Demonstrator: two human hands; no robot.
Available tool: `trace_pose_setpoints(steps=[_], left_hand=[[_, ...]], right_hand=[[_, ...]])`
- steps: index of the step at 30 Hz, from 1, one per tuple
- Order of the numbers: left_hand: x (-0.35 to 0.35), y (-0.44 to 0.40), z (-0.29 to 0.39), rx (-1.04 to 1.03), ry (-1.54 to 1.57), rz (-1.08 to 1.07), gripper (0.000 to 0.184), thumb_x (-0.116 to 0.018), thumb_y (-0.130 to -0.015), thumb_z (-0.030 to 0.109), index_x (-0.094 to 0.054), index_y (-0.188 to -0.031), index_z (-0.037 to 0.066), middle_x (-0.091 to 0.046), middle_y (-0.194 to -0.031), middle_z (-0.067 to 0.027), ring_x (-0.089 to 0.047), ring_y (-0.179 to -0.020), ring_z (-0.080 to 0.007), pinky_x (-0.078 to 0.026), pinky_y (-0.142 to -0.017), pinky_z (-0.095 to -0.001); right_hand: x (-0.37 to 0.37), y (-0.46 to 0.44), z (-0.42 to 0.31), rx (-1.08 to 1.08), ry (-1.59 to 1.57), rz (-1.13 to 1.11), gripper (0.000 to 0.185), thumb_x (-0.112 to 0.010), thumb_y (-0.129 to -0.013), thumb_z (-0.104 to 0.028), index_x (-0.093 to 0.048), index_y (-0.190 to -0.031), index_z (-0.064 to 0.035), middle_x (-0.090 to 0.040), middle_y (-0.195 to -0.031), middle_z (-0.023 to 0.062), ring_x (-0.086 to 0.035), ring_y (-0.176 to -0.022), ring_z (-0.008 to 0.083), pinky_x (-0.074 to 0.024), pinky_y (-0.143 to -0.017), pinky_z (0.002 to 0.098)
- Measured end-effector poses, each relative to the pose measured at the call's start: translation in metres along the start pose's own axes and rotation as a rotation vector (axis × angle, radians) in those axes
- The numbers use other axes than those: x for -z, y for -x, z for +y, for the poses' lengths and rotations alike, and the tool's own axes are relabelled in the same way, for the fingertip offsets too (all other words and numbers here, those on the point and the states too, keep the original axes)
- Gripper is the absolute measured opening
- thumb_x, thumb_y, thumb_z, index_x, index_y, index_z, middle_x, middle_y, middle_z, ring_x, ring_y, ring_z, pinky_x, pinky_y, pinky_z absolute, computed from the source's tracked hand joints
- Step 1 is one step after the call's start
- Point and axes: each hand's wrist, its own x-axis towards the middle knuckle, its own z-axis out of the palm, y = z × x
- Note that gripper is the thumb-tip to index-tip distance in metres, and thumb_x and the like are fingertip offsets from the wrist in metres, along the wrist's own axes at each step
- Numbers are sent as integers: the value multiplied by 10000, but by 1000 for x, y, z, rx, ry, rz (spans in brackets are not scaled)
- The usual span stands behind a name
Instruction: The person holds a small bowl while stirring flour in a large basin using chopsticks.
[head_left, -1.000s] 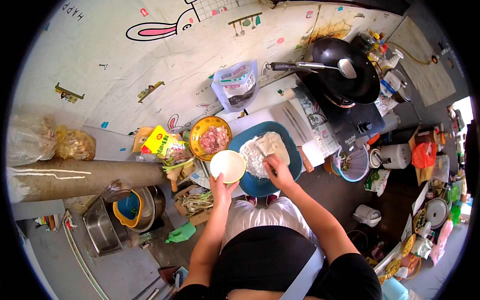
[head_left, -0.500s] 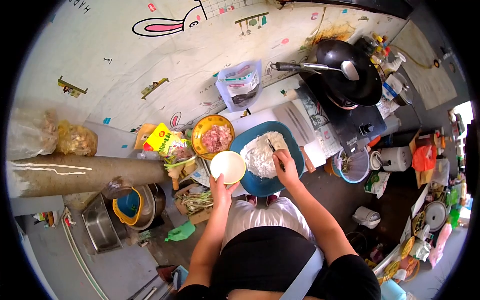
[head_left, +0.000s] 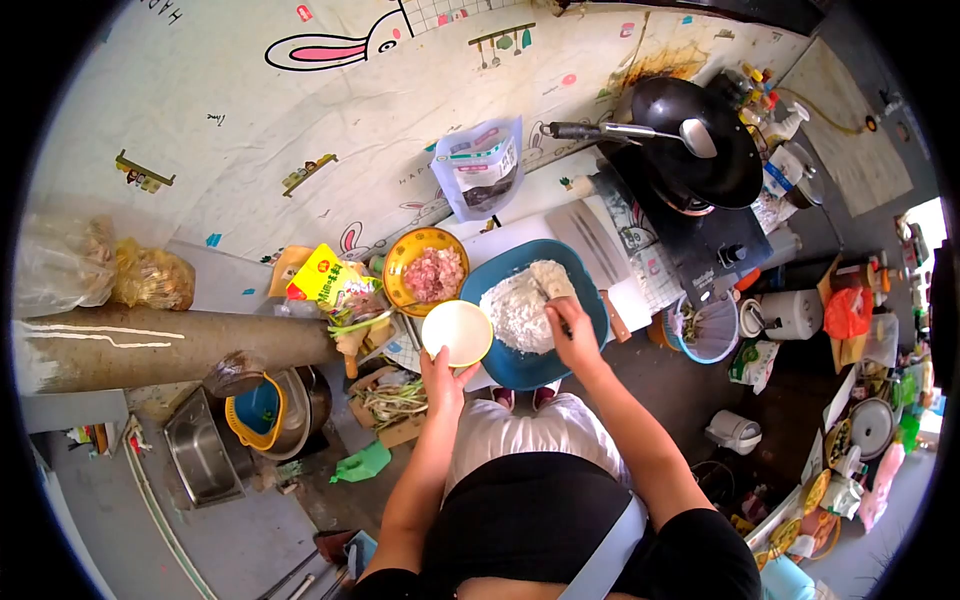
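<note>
My left hand (head_left: 442,382) grips a small white bowl (head_left: 458,334) with a yellow-green rim by its near side, tilted beside the basin's left edge. What the bowl holds is hard to make out. A large blue basin (head_left: 527,374) holds a heap of white flour (head_left: 512,312), with a lumpier patch at its far right. Over the flour, my right hand (head_left: 574,338) is closed around dark chopsticks (head_left: 545,290), whose tips reach into it. A yellow patterned bowl of minced meat (head_left: 434,275) sits just beyond the small bowl.
Right of the basin, a cleaver (head_left: 592,245) lies on a white board. Beyond it a black wok (head_left: 697,145) with a spatula rests on the stove. A yellow seasoning packet (head_left: 328,277) and a standing pouch (head_left: 478,168) are at the back. A lined bin (head_left: 708,332) stands right.
My right hand has shifted slightly with the chopsticks, and their tips have moved in the flour. The small bowl in my left hand stays almost in place.
</note>
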Motion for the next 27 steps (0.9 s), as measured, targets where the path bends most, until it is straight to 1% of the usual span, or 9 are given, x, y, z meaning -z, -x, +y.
trace_pose_setpoints(steps=[2, 5, 9, 12, 16, 19, 20, 23, 27], left_hand=[[0, 0, -1, -2, -3, -1, 469, -521, -1006, 183, -327, -1429, 126, -498, -1357, -133, -609, -1155, -330, -610, -803, -544], [-2, 1, -2, 10, -1, 16, 473, -522, -1003, 182, -327, -1430, 121, -487, -1366, -133, -607, -1156, -335, -608, -811, -549], [-8, 2, 0, 7, -18, 27, 474, -522, -1001, 182, -330, -1429, 118, -487, -1366, -134, -606, -1157, -332, -608, -806, -546], [-10, 3, 1, 5, -24, 10, 478, -524, -1000, 184, -329, -1431, 118, -488, -1365, -136, -603, -1161, -331, -609, -805, -540], [-8, 3, 0, -4, -23, -8, 482, -524, -998, 184, -328, -1433, 118, -482, -1372, -138, -600, -1166, -334, -610, -806, -535], [-10, 3, 1, 5, -28, 7, 477, -524, -998, 184, -331, -1429, 118, -482, -1372, -137, -600, -1166, -333, -612, -802, -530], [-11, 4, 1, 8, -31, 13, 474, -524, -998, 184, -333, -1428, 119, -483, -1371, -137, -600, -1166, -332, -613, -800, -529], [-11, 3, 1, -4, -21, 20, 467, -521, -1000, 184, -335, -1422, 116, -484, -1368, -139, -600, -1165, -331, -617, -798, -525], [-14, 3, 2, 1, -27, 32, 464, -519, -1000, 181, -335, -1420, 111, -484, -1368, -141, -602, -1162, -331, -618, -796, -528]], right_hand=[[16, -4, -9, 17, 80, 35, 97, -595, -961, -71, -624, -1024, -4, -626, -999, 196, -627, -907, 411, -506, -785, 429], [2, 4, 1, 55, 146, 30, 107, -602, -958, -79, -618, -1028, 1, -629, -1006, 200, -628, -921, 416, -509, -794, 442], [-15, 8, -7, 43, 19, -93, 123, -601, -960, -82, -635, -1031, 13, -635, -1031, 214, -629, -931, 417, -514, -805, 437], [-3, 4, -16, -37, 5, -83, 128, -596, -966, -88, -644, -1034, 9, -637, -1042, 211, -630, -930, 410, -514, -806, 429], [8, -4, -5, -2, 105, 64, 117, -596, -966, -84, -643, -1020, 9, -630, -1029, 191, -633, -927, 400, -513, -802, 422], [-4, 1, -10, 12, 35, -69, 114, -598, -966, -80, -644, -1023, 7, -629, -1023, 188, -633, -922, 400, -511, -808, 424], [-7, 4, -14, -61, -23, -113, 117, -598, -966, -80, -644, -1025, 11, -629, -1020, 193, -629, -926, 399, -506, -823, 425], [-17, 6, -24, 1, -58, -105, 123, -603, -963, -80, -642, -1025, 19, -631, -1020, 197, -625, -938, 398, -502, -836, 424], [-18, 6, -13, -67, -111, -105, 127, -597, -966, -81, -641, -1019, 26, -633, -1002, 203, -618, -950, 400, -496, -832, 414]])
